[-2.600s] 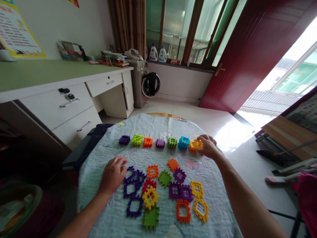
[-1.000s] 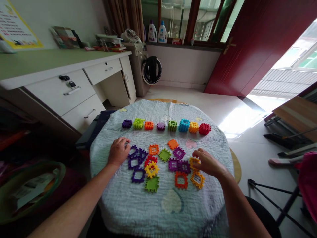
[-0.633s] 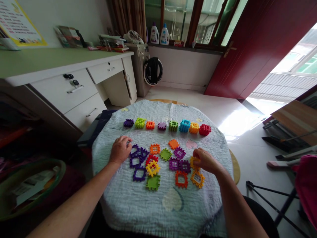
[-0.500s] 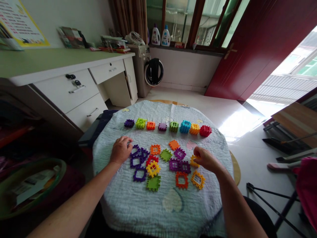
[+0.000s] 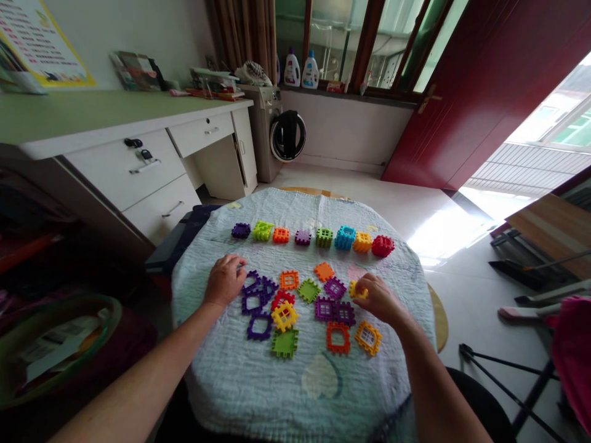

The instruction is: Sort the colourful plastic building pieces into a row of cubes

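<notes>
While our right grip [image 5: 381,299] pinches the yellow tile [image 5: 353,288] at its fingertips — likely light, stiff, best held by the toothed edge — we cannot tell whether our left grip [image 5: 224,281], beside purple frames [image 5: 250,327], is closed.

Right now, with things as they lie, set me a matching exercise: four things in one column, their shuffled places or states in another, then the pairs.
1. red stack
2. left hand
3. cyan stack
4. right hand

A. between a green stack and a yellow stack
B. has a yellow piece at its fingertips
C. right end of the far row
D. beside the dark purple frames

Pairs: 1-C, 2-D, 3-A, 4-B
</notes>
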A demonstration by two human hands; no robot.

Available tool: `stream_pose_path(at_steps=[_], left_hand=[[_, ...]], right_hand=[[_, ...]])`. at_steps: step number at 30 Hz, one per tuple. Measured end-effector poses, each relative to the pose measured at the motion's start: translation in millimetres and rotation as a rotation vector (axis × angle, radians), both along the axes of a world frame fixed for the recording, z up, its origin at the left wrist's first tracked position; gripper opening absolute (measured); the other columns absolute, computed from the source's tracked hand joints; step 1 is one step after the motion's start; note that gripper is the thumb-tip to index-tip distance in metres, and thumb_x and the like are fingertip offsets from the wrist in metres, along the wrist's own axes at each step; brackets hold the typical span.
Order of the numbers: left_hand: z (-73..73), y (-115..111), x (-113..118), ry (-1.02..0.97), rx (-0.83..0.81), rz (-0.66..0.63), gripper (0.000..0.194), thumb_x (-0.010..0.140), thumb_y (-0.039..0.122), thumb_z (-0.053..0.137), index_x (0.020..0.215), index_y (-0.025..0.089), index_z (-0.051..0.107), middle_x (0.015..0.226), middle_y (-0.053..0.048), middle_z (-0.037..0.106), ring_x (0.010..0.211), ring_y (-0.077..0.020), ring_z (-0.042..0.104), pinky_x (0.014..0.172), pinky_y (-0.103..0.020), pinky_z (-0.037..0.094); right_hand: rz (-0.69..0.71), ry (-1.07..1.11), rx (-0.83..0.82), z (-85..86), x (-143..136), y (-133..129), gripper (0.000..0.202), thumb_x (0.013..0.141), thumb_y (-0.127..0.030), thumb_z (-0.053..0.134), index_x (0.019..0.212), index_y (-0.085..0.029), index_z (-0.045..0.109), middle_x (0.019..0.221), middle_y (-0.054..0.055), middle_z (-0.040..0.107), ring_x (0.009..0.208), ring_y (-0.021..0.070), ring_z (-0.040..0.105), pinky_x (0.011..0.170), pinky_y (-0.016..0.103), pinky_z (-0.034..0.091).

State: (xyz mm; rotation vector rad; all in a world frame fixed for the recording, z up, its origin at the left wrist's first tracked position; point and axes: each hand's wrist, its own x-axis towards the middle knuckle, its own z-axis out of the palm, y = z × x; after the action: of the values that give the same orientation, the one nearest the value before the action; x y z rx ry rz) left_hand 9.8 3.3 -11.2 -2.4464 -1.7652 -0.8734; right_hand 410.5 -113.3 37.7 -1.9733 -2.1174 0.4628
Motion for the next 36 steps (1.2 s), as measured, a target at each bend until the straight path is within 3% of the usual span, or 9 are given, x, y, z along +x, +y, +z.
stream_pose_path(at_steps=[3,7,11,16,20,24,27,31,36], left_hand=[[-0.5,0,0,-0.001,-0.002,0.0,0.017,0.079,0.021,0.046,0.087,0.019,0.061,0.097,-0.009,0.065,0.096,-0.0256,0.058,0.093,-0.04,0.045],[-0.4,0,0,0.004,0.006,-0.011,0.017,0.079,0.021,0.046,0.086,0.02,0.061,0.097,-0.009,0.065,0.097,-0.0259,0.058,0.093,-0.04,0.044],[0.0,0,0,0.014,0.01,-0.017,0.017,0.079,0.02,0.045,0.086,0.018,0.061,0.096,-0.01,0.065,0.096,-0.0264,0.059,0.093,-0.04,0.045],[0.5,0,0,0.023,0.008,-0.005,0.017,0.079,0.02,0.045,0.086,0.019,0.061,0.096,-0.009,0.065,0.097,-0.0263,0.058,0.093,-0.039,0.045],[0.8,0,1,0.014,0.0,0.0,0.018,0.079,0.02,0.045,0.086,0.019,0.061,0.097,-0.009,0.065,0.097,-0.0262,0.058,0.093,-0.039,0.045],[0.3,0,1,0.011,-0.001,0.0,0.018,0.079,0.021,0.045,0.086,0.019,0.061,0.097,-0.01,0.065,0.097,-0.0263,0.058,0.094,-0.039,0.044],[-0.2,0,0,0.016,-0.007,0.01,0.017,0.079,0.02,0.046,0.086,0.019,0.062,0.098,-0.01,0.065,0.096,-0.0262,0.058,0.093,-0.039,0.044],[-0.3,0,1,0.01,-0.012,0.011,0.018,0.079,0.02,0.046,0.086,0.019,0.062,0.099,-0.01,0.065,0.097,-0.0261,0.058,0.094,-0.039,0.044],[0.0,1,1,0.013,-0.01,0.015,0.017,0.079,0.02,0.046,0.086,0.019,0.061,0.098,-0.009,0.065,0.097,-0.0258,0.058,0.093,-0.039,0.044]], right_hand=[[0.05,0.084,-0.012,3.4,6,-6,0.015,0.075,-0.024,0.065,0.088,-0.019,0.063,0.098,0.006,0.061,0.091,0.0202,0.058,0.086,0.033,0.043],[0.006,0.064,0.031,9.1,8,-16,0.016,0.076,-0.023,0.064,0.092,-0.02,0.062,0.096,0.006,0.062,0.089,0.0201,0.058,0.082,0.032,0.044],[0.05,0.02,-0.155,16.0,2,-29,0.009,0.071,-0.019,0.062,0.078,-0.02,0.057,0.078,0.001,0.061,0.07,0.0145,0.052,0.065,0.027,0.038],[0.057,-0.048,-0.284,16.3,-7,-43,0.02,0.062,-0.025,0.07,0.071,-0.021,0.052,0.074,-0.001,0.057,0.065,0.0127,0.044,0.058,0.025,0.03],[0.055,-0.052,-0.258,14.2,-11,-44,0.024,0.06,-0.024,0.069,0.069,-0.021,0.047,0.074,-0.002,0.054,0.064,0.0122,0.041,0.057,0.025,0.027],[0.056,0.045,-0.245,19.5,-9,-39,0.021,0.066,-0.02,0.061,0.065,-0.022,0.04,0.063,-0.004,0.048,0.058,0.0108,0.036,0.055,0.026,0.024],[-0.016,0.079,-0.084,25.5,-6,-35,0.019,0.073,-0.02,0.055,0.066,-0.022,0.038,0.061,-0.004,0.047,0.057,0.0111,0.037,0.055,0.026,0.024],[-0.091,-0.027,0.106,24.7,-8,-32,0.012,0.078,-0.02,0.053,0.072,-0.022,0.043,0.073,0.0,0.054,0.063,0.0133,0.043,0.06,0.027,0.028],[0.013,-0.011,-0.085,19.4,-16,-35,0.012,0.075,-0.026,0.062,0.078,-0.021,0.052,0.085,0.002,0.058,0.071,0.0154,0.051,0.066,0.028,0.036]])
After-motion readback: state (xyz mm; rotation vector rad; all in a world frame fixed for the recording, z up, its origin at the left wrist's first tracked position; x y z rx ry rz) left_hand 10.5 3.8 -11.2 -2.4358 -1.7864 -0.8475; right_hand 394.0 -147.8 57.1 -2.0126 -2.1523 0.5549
